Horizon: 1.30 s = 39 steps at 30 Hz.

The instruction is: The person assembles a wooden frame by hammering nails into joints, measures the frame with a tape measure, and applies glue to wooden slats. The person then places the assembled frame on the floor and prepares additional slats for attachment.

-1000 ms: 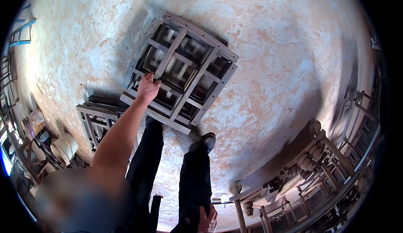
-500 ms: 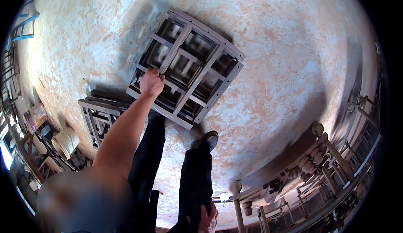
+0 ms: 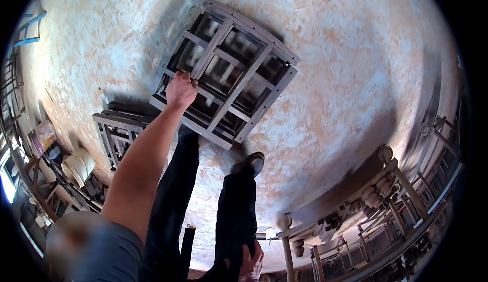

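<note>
Your left hand (image 3: 181, 90) grips the grey wooden frame (image 3: 226, 73) by one slat (one-handed); it could twist free and drop.

I see a grey frame (image 3: 229, 73), its slats weathered to a paler grey against dark gaps. A second frame (image 3: 119, 132) to the left shows the same dull grey. The floor (image 3: 356, 63) is mottled cream and pale orange with whitish patches. My trousers (image 3: 203, 205) are black, the shoe (image 3: 255, 162) is dark, and my sleeve (image 3: 109, 249) is grey-blue.
</note>
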Each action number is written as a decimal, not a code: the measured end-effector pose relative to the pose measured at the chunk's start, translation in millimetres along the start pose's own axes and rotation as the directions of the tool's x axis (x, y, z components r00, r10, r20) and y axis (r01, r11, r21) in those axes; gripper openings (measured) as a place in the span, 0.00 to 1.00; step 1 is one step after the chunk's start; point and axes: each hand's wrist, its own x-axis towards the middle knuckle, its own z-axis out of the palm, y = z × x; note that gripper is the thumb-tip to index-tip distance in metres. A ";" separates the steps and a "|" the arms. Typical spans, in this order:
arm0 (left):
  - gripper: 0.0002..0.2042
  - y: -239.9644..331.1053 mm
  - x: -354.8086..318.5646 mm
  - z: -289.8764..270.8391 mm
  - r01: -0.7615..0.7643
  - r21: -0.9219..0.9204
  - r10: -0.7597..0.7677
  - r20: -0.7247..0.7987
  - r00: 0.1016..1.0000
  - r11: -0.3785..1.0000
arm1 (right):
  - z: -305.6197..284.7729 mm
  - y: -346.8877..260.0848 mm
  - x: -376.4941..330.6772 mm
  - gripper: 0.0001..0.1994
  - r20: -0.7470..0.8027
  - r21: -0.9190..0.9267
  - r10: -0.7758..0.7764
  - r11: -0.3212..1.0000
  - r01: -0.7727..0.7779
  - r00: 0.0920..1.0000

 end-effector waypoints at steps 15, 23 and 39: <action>0.21 -28.8 -89.1 -1.9 -0.099 -0.031 0.098 -0.033 0.995 0.995 | -1.0 5.3 5.3 0.39 -0.068 -0.012 -0.075 0.997 0.074 0.995; 0.21 -93.0 -305.4 -27.1 0.099 -0.066 -0.046 0.550 0.834 0.993 | -7.4 13.1 -5.7 0.38 0.001 -0.037 -0.068 0.997 0.068 0.998; 0.41 -54.5 -568.5 -107.7 0.227 0.067 -0.225 0.561 0.797 0.972 | -14.8 43.8 -31.5 0.35 0.067 -0.182 -0.048 0.982 0.059 0.997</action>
